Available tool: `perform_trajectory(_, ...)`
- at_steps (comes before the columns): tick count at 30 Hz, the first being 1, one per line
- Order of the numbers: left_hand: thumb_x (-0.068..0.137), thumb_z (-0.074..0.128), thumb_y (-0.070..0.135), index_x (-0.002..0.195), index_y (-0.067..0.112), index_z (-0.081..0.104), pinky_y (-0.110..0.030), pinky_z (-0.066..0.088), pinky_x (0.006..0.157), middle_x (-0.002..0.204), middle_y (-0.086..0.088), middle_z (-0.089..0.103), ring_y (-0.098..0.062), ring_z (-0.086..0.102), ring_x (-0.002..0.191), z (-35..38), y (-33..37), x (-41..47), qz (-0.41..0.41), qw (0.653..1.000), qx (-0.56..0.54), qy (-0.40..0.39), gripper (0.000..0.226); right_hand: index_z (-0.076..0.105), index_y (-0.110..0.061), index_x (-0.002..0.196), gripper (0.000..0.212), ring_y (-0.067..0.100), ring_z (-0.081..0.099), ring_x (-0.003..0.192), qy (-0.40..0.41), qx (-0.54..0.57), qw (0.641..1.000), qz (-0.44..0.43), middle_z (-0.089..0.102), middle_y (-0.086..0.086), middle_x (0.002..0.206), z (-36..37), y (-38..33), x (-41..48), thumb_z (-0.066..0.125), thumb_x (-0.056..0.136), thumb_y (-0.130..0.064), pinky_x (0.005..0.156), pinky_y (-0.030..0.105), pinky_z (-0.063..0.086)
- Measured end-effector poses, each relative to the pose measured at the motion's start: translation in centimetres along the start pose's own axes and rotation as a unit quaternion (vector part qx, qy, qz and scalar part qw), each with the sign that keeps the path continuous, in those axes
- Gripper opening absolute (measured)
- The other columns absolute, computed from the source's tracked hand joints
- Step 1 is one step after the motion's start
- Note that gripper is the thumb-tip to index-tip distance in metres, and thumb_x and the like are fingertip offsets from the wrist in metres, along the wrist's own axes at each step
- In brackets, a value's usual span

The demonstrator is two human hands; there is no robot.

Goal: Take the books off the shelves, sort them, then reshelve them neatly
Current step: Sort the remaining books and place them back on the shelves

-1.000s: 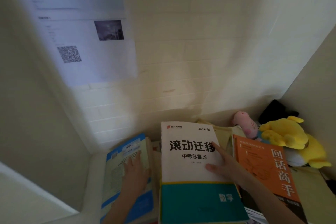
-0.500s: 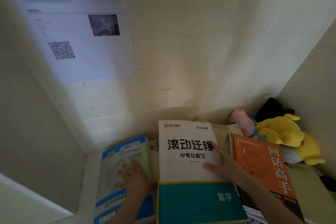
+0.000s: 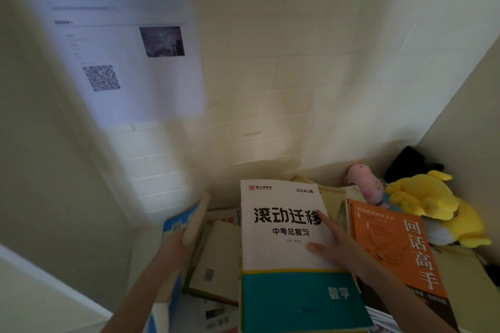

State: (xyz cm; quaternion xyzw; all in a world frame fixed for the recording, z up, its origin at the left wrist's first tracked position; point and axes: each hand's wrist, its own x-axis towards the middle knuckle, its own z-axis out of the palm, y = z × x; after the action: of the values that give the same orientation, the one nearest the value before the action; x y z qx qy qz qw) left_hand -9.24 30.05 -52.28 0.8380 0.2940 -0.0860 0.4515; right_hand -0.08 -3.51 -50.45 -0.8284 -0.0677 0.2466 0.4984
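A thick white and teal book (image 3: 286, 246) lies on top of a stack in the middle. My right hand (image 3: 334, 244) rests on its right side with straight fingers. To its right lies an orange book (image 3: 389, 246). At the left my left hand (image 3: 176, 249) grips a blue-covered book (image 3: 194, 220) and holds it tilted up on edge, its page block facing me. Under where it lay, a pale beige book (image 3: 219, 259) and other books show.
A yellow plush toy (image 3: 430, 203), a pink plush toy (image 3: 364, 184) and a black object (image 3: 408, 162) sit in the back right corner. A white brick wall stands behind, with a printed sheet bearing a QR code (image 3: 101, 78) at the left. Side walls close in on both sides.
My left hand went from resting flat on the blue book to gripping it and tipping it up on edge, uncovering a beige book beneath. My right hand stayed on the white book.
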Motion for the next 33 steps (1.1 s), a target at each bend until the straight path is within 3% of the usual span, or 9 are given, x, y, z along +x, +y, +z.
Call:
perform_trajectory(3,0.091,0.050,-0.004,0.116,0.006,0.055,-0.033,0.049,0.067,0.095,-0.011,0.061,-0.024,0.058,0.080,-4.2,1.4,-2.1,0.002,0.994,-0.110,0.006,0.027,0.022,-0.030,0.150,0.086,0.020,0.022,0.143,-0.002,0.005,1.000,-0.002,0.012,-0.007,0.158,0.0,0.1,0.1,0.074,0.082,-0.024,0.112,0.032,0.024)
perform_trajectory(9,0.065,0.065,0.011,0.100,0.018,0.064,-0.036,0.053,0.053,0.081,-0.016,0.073,-0.035,0.069,0.065,-10.5,7.2,-9.5,0.075,0.959,-0.269,-0.042,0.036,0.025,-0.029,0.149,0.088,0.020,0.024,0.141,-0.008,0.039,0.999,-0.003,0.014,-0.006,0.158,-0.1,0.2,0.1,0.076,0.078,-0.022,0.112,0.033,0.025)
perform_trajectory(15,0.035,0.082,0.018,0.115,0.009,0.064,-0.051,0.057,0.063,0.112,-0.026,0.065,-0.045,0.066,0.090,-8.3,11.3,-11.0,0.055,0.849,-0.475,-0.226,0.082,0.030,-0.031,0.146,0.085,0.014,0.030,0.135,-0.023,0.030,0.999,-0.010,0.021,-0.016,0.139,-0.1,0.0,-0.3,0.078,0.076,-0.023,0.109,0.030,0.028)
perform_trajectory(18,0.058,0.065,0.024,0.110,0.002,0.065,-0.047,0.058,0.058,0.106,-0.027,0.067,-0.040,0.069,0.079,-3.4,11.6,-9.2,-0.038,0.821,-0.509,-0.258,0.057,0.076,-0.018,0.099,0.078,0.013,0.071,0.081,-0.059,0.202,0.977,0.030,0.061,0.015,0.109,-0.9,-0.6,0.1,0.098,0.025,-0.032,0.066,0.024,0.057)
perform_trajectory(20,0.068,0.046,0.014,0.115,-0.001,0.059,-0.045,0.057,0.062,0.105,-0.028,0.066,-0.041,0.067,0.079,0.4,10.6,-8.0,-0.098,0.824,-0.502,-0.243,0.050,0.071,0.001,0.067,0.048,0.017,0.064,0.041,-0.030,0.300,0.952,0.055,0.065,0.017,0.057,-0.9,-1.5,-0.5,0.099,0.033,-0.020,0.034,0.020,0.045)
perform_trajectory(23,0.078,0.039,-0.001,0.120,0.000,0.053,-0.044,0.055,0.064,0.097,-0.024,0.070,-0.040,0.066,0.083,4.8,8.5,-7.0,-0.126,0.856,-0.430,-0.257,0.044,0.065,0.002,0.105,0.054,0.026,0.071,0.072,0.043,0.308,0.946,0.094,0.073,0.017,0.083,-0.9,-0.2,-1.0,0.052,0.091,-0.049,0.060,0.030,0.056)
perform_trajectory(26,0.085,0.058,-0.004,0.115,0.004,0.053,-0.041,0.058,0.057,0.091,-0.019,0.073,-0.036,0.070,0.078,5.9,7.6,-6.0,-0.100,0.898,-0.369,-0.218,0.031,0.060,-0.008,0.113,0.042,0.027,0.072,0.081,0.035,0.278,0.956,0.091,0.074,0.011,0.092,-1.3,0.5,-1.0,0.065,0.085,-0.040,0.070,0.039,0.057)
perform_trajectory(29,0.080,0.071,0.003,0.114,0.005,0.056,-0.040,0.059,0.066,0.092,-0.015,0.073,-0.033,0.071,0.082,5.4,8.1,-5.1,-0.030,0.945,-0.281,-0.164,0.038,0.053,-0.015,0.125,0.086,0.032,0.069,0.099,0.034,0.203,0.973,0.104,0.068,0.012,0.116,-1.6,0.4,-0.8,0.090,0.054,-0.046,0.088,0.051,0.054)
perform_trajectory(33,0.084,0.067,0.002,0.117,0.003,0.058,-0.027,0.056,0.063,0.099,-0.014,0.069,-0.020,0.066,0.074,4.6,10.2,-2.3,0.063,0.985,-0.140,-0.076,0.034,0.058,-0.032,0.103,0.076,0.021,0.038,0.128,0.098,0.027,0.991,0.087,0.038,-0.004,0.138,-2.3,0.4,-0.1,0.080,0.042,-0.072,0.106,0.049,0.039)
